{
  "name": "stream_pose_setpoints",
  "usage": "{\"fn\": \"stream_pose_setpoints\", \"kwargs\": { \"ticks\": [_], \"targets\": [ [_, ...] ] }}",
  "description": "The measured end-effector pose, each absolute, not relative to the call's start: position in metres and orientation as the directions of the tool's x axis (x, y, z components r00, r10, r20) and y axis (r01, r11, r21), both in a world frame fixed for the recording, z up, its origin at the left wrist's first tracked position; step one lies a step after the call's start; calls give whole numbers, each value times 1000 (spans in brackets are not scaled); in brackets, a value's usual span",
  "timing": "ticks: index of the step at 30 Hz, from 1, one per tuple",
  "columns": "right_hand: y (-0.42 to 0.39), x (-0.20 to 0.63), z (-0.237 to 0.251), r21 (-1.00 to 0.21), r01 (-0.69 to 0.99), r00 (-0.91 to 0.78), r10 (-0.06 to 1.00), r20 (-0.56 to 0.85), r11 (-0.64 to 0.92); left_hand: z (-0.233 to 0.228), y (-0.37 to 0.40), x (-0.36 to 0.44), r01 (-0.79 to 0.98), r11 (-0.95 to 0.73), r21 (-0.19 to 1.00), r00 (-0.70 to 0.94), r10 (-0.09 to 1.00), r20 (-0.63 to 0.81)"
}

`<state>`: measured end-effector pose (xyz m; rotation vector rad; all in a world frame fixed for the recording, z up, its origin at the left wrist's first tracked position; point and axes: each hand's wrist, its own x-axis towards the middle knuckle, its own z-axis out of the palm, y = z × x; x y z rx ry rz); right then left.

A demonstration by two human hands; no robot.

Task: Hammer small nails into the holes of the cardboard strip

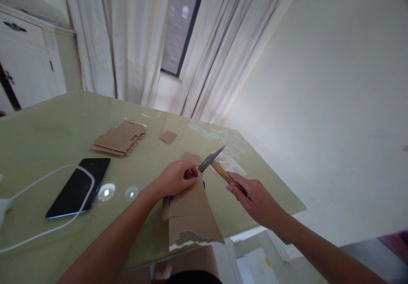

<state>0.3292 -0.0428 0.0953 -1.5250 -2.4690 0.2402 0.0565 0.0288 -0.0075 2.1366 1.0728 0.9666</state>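
The left hand [176,177] is curled, fingers pressed down on the upper end of a cardboard sheet [191,214] that lies at the table's [47,131] near edge, its torn lower end jutting past the rim toward 6 o'clock; the right hand [256,199] is closed around the wooden handle of a knife [216,165], blade pointing toward 10 o'clock, its base just beside the left fingers at the sheet's top edge; at 10 o'clock of the left hand lies a stack of cardboard pieces [119,138]; a small scrap [168,137] sits at 12 o'clock; at 9 o'clock a dark phone [79,186] lies flat with a white cable [41,182] looped over it.
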Motion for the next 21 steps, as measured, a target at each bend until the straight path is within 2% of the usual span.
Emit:
{"fn": "stream_pose_setpoints", "kwargs": {
  "ticks": [4,9,15,19,21],
  "targets": [
    [-43,330,84,-246,863,-446,894,37,441,-7,28,56,450,-548,705,423,826,372],
    [-37,333,79,-230,871,-404,900,165,433,-8,27,58,459,-561,689,406,822,399],
    [-37,330,72,-162,868,-468,882,52,470,-13,29,60,452,-596,664,402,800,445],
    [-37,331,71,-141,871,-451,880,148,470,-14,28,61,470,-588,658,395,807,439],
    [-37,332,68,-109,867,-470,870,152,487,-13,27,61,474,-574,667,383,817,431]
  ]
}}
